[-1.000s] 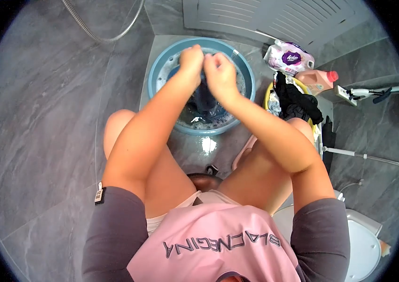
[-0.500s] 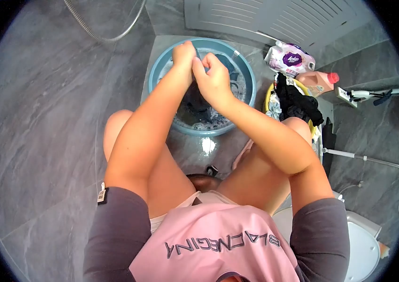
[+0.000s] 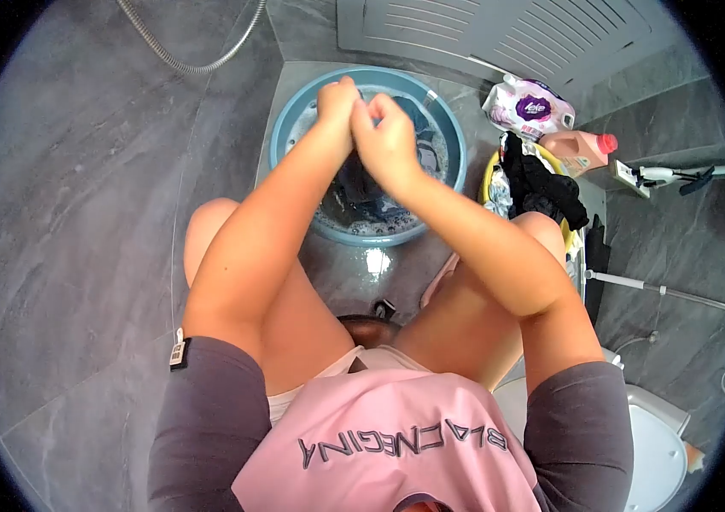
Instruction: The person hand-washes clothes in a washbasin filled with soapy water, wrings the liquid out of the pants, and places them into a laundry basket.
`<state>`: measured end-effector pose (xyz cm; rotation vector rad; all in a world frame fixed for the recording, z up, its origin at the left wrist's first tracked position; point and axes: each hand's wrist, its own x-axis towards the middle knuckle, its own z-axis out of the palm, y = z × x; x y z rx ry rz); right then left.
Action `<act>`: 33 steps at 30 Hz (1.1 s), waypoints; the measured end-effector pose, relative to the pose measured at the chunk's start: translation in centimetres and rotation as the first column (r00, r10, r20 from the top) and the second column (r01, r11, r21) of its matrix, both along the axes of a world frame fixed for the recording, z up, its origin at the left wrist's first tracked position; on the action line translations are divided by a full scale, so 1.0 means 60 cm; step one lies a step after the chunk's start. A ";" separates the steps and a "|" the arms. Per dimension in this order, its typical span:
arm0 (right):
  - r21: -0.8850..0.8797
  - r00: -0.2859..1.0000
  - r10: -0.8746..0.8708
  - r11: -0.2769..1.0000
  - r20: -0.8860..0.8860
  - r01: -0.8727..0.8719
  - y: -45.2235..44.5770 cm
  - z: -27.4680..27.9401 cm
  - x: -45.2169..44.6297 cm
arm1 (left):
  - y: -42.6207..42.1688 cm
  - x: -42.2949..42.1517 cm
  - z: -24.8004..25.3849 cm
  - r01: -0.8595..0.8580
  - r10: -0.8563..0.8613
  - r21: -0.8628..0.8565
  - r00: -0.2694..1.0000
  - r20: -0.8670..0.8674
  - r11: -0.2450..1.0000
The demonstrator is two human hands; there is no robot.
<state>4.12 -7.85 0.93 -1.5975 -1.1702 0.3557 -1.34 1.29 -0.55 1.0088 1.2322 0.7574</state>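
Note:
Over a blue basin [image 3: 453, 183] of soapy water, my two hands press close together. My left hand [image 3: 338, 104] is closed on a dark garment [image 3: 355, 189], with its fingers mostly hidden behind the wrist. Beside it, my right hand [image 3: 388, 141] is curled on the same garment, thumb towards the left hand. The cloth hangs down between my wrists into the basin, where suds float around it. More dark blue cloth with a pale patch lies in the water right of my right hand.
Right of the basin stands a yellow tub [image 3: 487, 183] heaped with black clothes [image 3: 541, 183]. Behind it are a pink detergent bottle [image 3: 580, 149] and a purple-and-white package [image 3: 533, 107]. A shower hose [image 3: 200, 66] hangs at upper left; a toilet [image 3: 661, 452] is at lower right.
Both hands stay together on the garment above the basin. My left hand has shifted slightly, and the dark cloth in the water has moved a little.

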 end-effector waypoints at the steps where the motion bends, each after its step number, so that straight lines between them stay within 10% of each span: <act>1: 0.007 0.999 0.013 1.000 -0.053 -0.013 0.006 -0.010 0.011 | -0.024 0.004 0.007 -0.024 0.023 0.010 0.994 0.104 1.000; 4: 0.016 0.981 -0.191 0.981 0.032 0.191 0.046 -0.032 0.090 | -0.083 0.020 0.029 0.106 -0.113 0.074 0.988 0.101 0.992; 12: -0.029 0.611 -0.256 0.934 -0.749 0.356 0.055 0.037 0.163 | -0.034 -0.020 0.054 0.275 -0.264 0.016 0.904 0.337 0.961; 14: 0.004 0.557 -0.188 0.946 -0.809 0.324 0.040 0.064 0.150 | -0.065 -0.025 0.075 0.482 -0.483 0.024 0.874 0.058 0.876; 18: 0.077 0.424 -0.001 0.983 -0.906 0.166 0.014 0.096 0.118 | -0.075 0.000 -0.003 0.424 -0.367 0.238 0.896 -0.252 0.874; 20: 0.092 0.452 0.027 0.988 -0.892 0.122 0.025 0.072 0.132 | -0.072 -0.009 0.011 0.297 -0.306 0.143 0.951 0.046 0.944; 28: -0.117 0.739 -0.056 0.993 -0.672 -0.032 0.031 0.054 0.169 | -0.038 -0.016 0.063 0.141 -0.188 0.366 0.977 0.096 0.920; 33: -0.221 0.763 0.261 0.858 -0.592 -0.465 0.013 0.047 0.149 | -0.032 -0.026 0.110 0.121 -0.234 0.292 0.890 0.392 0.949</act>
